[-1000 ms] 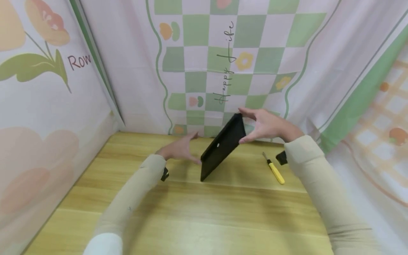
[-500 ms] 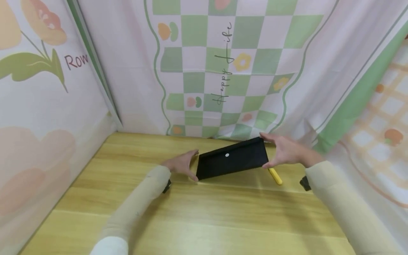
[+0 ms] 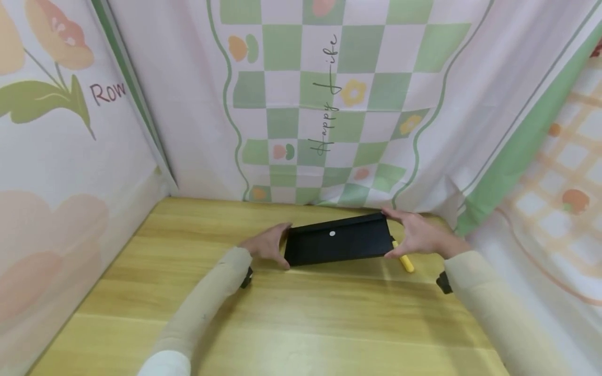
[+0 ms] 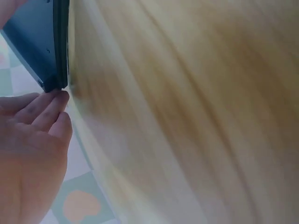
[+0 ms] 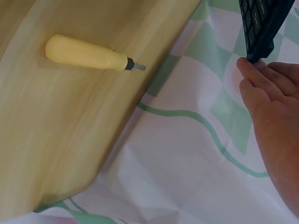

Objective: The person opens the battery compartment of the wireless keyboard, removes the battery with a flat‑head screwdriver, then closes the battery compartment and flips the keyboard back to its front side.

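A black keyboard (image 3: 343, 246) is held over the far part of the table, its plain underside with a small white round spot turned towards the head view. My left hand (image 3: 269, 244) grips its left end between thumb and fingers. At the other end, my right hand (image 3: 420, 236) holds it the same way, fingers on the far corner and thumb on the near one. Rows of keys show on the keyboard (image 5: 261, 21) in the right wrist view. In the left wrist view, the left fingertips (image 4: 58, 98) touch a keyboard corner.
On the wooden table (image 3: 282, 324) lies a yellow-handled screwdriver (image 5: 84, 52), partly hidden behind the right hand in the head view. A checkered curtain (image 3: 324, 104) hangs along the table's back edge, with printed cloth on both sides.
The keyboard has swung from steeply tilted, right end high, to nearly level. The right hand came down and to the right with it, while the left hand closed around the left end.
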